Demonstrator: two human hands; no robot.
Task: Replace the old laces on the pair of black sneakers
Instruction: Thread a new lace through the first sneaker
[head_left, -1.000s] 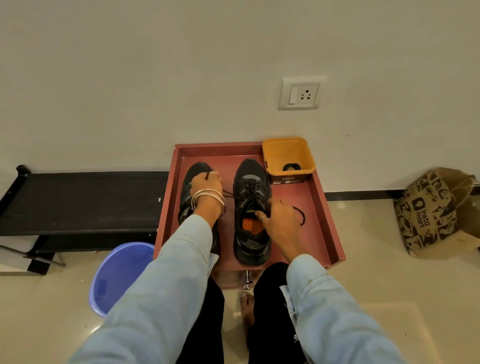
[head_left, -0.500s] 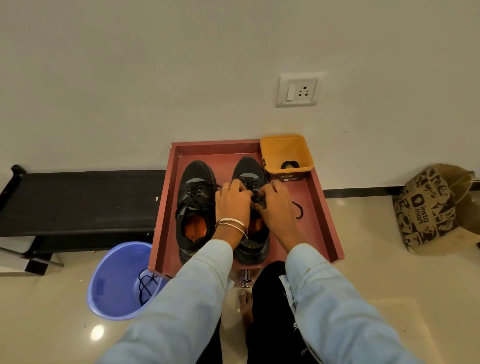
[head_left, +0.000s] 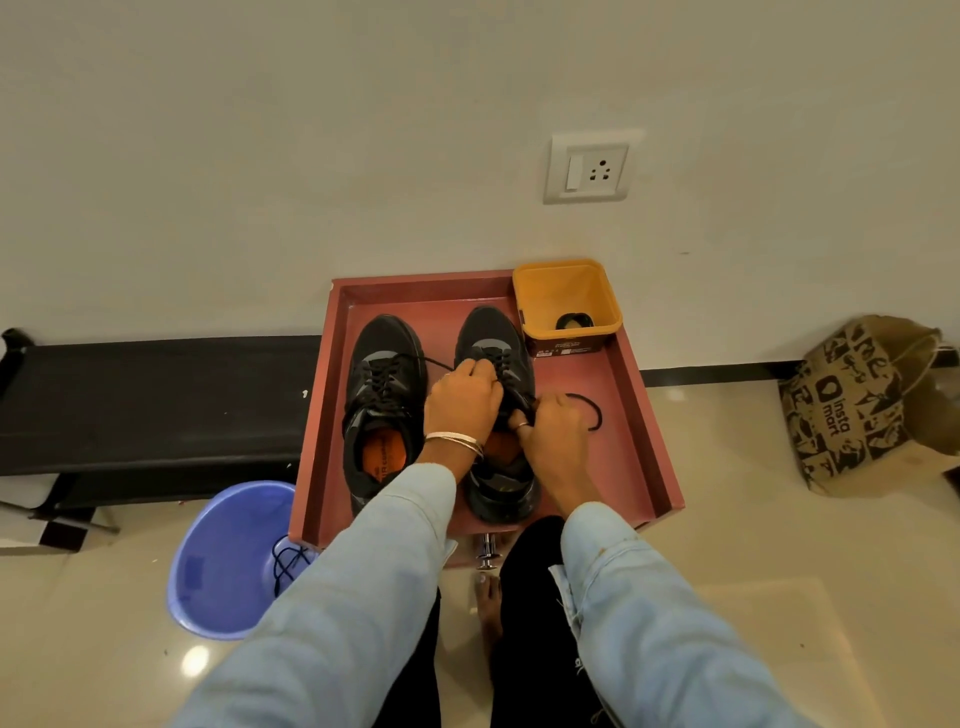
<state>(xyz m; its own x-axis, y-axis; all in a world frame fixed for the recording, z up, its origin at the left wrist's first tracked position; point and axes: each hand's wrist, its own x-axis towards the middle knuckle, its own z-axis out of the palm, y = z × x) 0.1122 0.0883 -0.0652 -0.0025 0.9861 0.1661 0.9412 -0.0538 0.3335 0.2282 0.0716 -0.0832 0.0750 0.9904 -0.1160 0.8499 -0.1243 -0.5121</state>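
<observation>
- Laces (head_left: 511, 387) on right sneaker (head_left: 498, 415), frame centre: left hand (head_left: 462, 400) curls over the eyelets, right hand (head_left: 553, 431) pinches a strand; thin, limp cord, likely best gripped at its tip
- Left sneaker (head_left: 382, 405) laced, inside red tray (head_left: 644, 415)

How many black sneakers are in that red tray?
2: the left black sneaker lies untouched in the red tray; the right black sneaker sits beside it, under both hands.

Two sneakers (head_left: 384, 405); one tray (head_left: 639, 415); two tubs (head_left: 566, 291); one bag (head_left: 852, 410).
</observation>
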